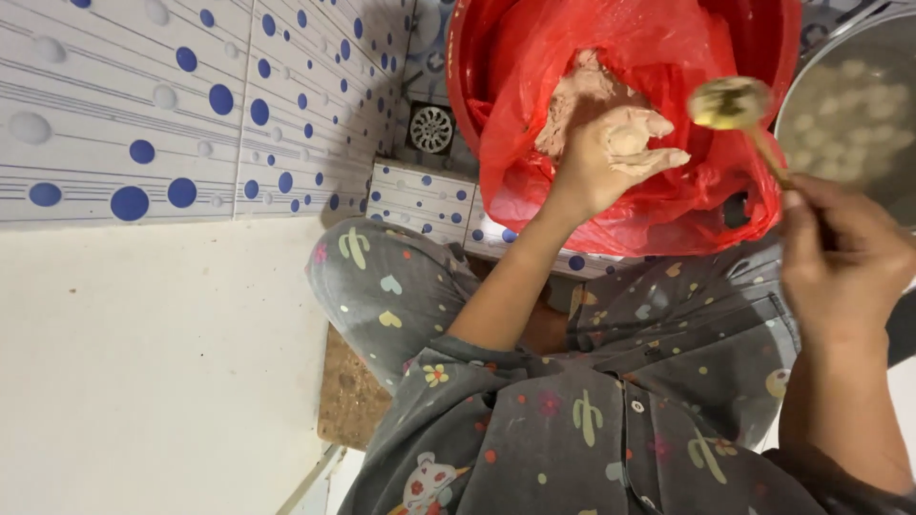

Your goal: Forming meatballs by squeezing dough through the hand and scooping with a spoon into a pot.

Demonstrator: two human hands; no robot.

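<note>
My left hand (611, 153) is closed around a lump of pale pink paste, squeezing a small ball (627, 139) out between thumb and fingers. It hovers over a red basin (465, 57) lined with a red plastic bag (534, 67) that holds more of the paste (577, 95). My right hand (840, 257) grips a wooden-handled spoon (731, 102), whose smeared bowl is raised close to the ball, a little to its right. To the far right stands a metal pot (840, 57) with several pale balls (854, 95) in water.
White floor tiles with blue dots (191, 105) spread to the left, with a round floor drain (431, 127) beside the basin. A plain cream wall (143, 362) fills the lower left. My knees in grey patterned clothes (611, 381) are bent below the basin.
</note>
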